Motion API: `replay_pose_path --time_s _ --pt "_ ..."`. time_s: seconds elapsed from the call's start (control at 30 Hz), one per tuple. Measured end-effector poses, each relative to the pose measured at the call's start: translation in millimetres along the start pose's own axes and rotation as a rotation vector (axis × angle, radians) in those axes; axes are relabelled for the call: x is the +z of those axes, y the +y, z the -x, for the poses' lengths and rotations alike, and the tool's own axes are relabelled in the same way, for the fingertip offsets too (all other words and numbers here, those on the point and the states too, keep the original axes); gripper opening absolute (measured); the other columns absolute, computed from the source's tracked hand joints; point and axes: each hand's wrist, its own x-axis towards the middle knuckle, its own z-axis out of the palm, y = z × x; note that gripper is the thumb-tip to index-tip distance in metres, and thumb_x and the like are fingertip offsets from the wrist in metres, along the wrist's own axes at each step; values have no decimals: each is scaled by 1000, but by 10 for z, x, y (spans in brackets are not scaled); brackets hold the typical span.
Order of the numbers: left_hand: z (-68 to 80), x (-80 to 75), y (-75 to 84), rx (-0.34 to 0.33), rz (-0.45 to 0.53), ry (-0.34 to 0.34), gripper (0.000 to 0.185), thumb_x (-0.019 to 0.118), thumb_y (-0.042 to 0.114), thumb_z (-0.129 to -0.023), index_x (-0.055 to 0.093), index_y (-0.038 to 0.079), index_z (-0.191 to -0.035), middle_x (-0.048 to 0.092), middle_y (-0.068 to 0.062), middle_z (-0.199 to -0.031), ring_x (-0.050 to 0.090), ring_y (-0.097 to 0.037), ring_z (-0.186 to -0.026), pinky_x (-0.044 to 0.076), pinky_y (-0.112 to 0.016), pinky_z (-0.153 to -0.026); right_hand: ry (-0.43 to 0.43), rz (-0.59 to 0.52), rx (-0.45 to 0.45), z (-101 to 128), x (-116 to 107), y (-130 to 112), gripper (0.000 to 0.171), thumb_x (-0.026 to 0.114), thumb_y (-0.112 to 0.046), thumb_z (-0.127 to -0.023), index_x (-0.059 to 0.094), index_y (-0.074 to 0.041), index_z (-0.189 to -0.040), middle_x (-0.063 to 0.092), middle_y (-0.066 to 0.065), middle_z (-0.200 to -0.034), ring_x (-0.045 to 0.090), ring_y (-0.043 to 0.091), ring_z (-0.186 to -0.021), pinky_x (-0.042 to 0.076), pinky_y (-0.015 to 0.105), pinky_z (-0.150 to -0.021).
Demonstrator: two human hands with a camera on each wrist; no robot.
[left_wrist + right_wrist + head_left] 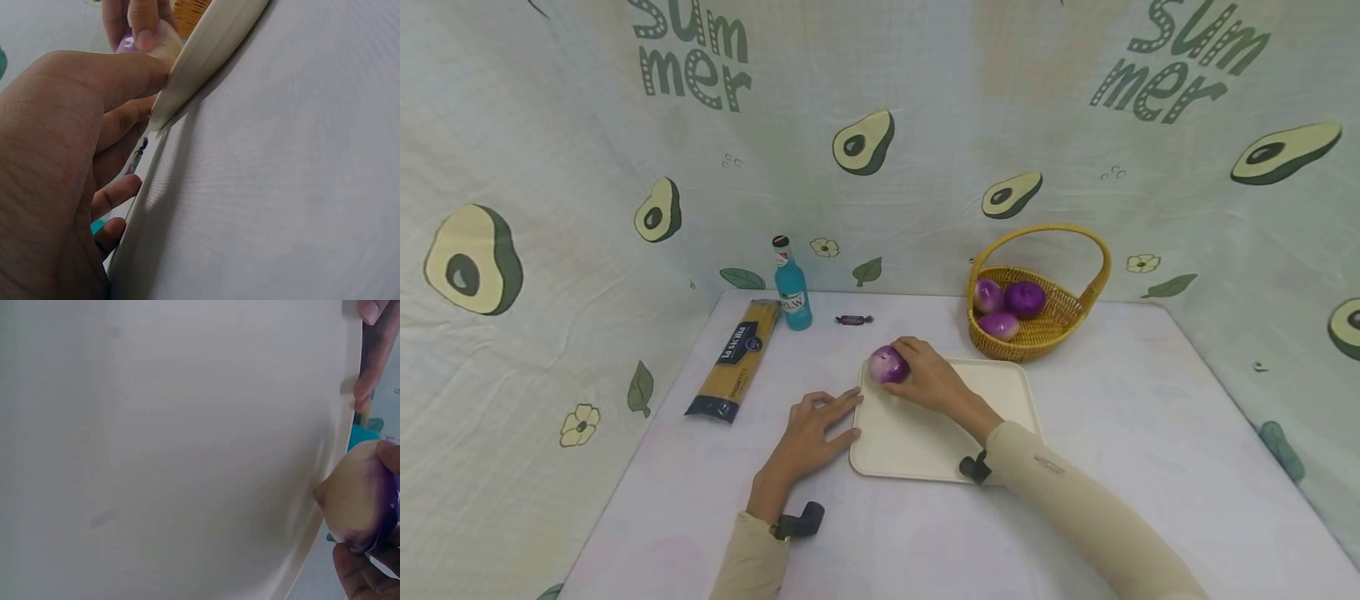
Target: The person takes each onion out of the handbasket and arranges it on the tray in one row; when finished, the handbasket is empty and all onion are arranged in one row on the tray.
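While the left hand (pixel 811 431) lies flat with straight fingers against the cream tray's (pixel 925 442) left edge, the right hand (pixel 927 377) cups a round purple-and-white onion (pixel 887 365) at the tray's far-left corner, its pale pointed end facing left.

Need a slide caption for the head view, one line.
Right hand holds a purple-and-white onion at the far-left corner of a cream plastic tray; left hand rests flat at its edge.

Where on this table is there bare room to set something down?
Bare table lies right of the tray, below the basket, and along the near edge. Most of the tray is bare too. It is crowded at the tray's far left corner: right hand, onion, left hand.
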Motion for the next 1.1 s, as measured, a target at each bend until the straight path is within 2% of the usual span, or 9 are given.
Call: replay_pose_path --time_s 0.5,0.9,1.1 --pt "-9 5 -25 1 -20 -9 58 56 54 -97 47 36 -150 40 23 -153 38 -23 -131 30 -48 -102 18 -21 6 -68 68 -32 76 85 -37 -80 55 1 -139 53 18 -141 50 34 -129 42 45 -106" --pt "-15 14 -42 4 -16 -1 58 56 56 -96 48 36 -149 41 22 -153 38 -23 -131 30 -49 -102 -46 -27 30 -134 49 -57 77 83 -36 -82 51 1 -141 50 18 -144 47 34 -131 39 45 -108" --pt "-26 18 -43 -11 -18 -18 58 55 57 -96 46 38 -150 40 23 -153 37 -22 -131 30 -48 -103 -67 -42 59 -136 45 -68 79 83 -35 -83 49 2 -143 47 19 -147 45 35 -134 36 45 -110"
